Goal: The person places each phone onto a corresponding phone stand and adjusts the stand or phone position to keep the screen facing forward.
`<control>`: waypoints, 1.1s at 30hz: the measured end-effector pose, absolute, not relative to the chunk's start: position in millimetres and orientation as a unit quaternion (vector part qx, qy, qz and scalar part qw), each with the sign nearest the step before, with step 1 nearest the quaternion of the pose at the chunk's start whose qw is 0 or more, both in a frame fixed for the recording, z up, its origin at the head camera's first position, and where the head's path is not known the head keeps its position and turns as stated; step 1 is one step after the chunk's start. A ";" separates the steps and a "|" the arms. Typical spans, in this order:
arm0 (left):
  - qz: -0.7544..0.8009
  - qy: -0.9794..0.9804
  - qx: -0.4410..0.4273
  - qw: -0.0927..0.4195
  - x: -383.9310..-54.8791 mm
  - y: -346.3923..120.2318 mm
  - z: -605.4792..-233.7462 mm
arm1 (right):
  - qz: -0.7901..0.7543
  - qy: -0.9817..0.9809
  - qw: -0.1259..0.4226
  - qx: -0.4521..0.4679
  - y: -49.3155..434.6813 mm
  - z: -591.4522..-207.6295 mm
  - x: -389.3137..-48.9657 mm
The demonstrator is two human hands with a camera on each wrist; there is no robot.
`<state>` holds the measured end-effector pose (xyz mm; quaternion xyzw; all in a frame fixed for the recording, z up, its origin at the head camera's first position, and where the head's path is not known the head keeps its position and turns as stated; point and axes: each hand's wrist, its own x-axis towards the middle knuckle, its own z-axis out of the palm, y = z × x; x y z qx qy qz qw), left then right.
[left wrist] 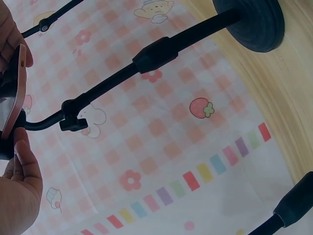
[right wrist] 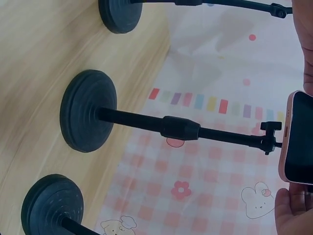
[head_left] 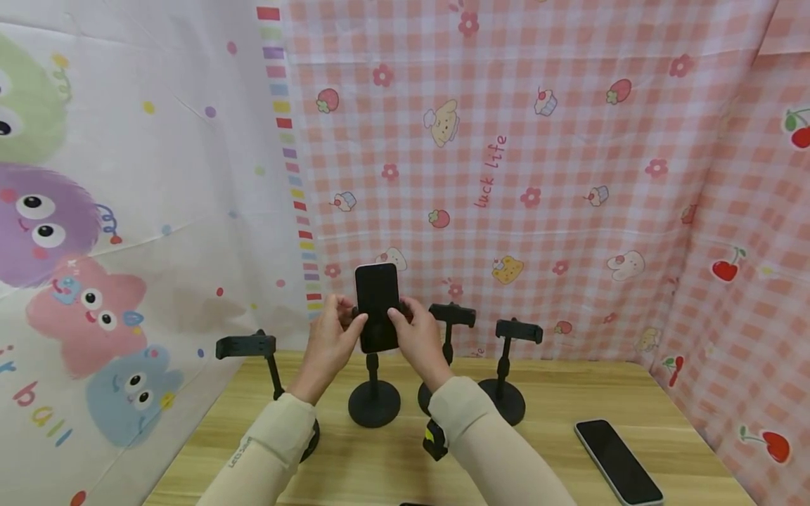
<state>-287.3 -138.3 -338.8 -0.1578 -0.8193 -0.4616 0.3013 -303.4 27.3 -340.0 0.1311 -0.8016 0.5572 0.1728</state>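
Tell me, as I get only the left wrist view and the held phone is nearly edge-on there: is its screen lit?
Observer: No, in the head view the held phone shows a dark screen.
Operator: Is there another phone about?
Observer: Yes, a second phone lies on the table, toward the right.
Operator: How many holders carry no phone?
Observer: Three: the left holder, the middle holder and the right holder.
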 end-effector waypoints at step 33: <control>-0.511 -0.822 -0.130 0.214 -296.0 -148.4 -347.5 | 0.597 -0.785 0.128 0.109 20.8 -340.9 -301.4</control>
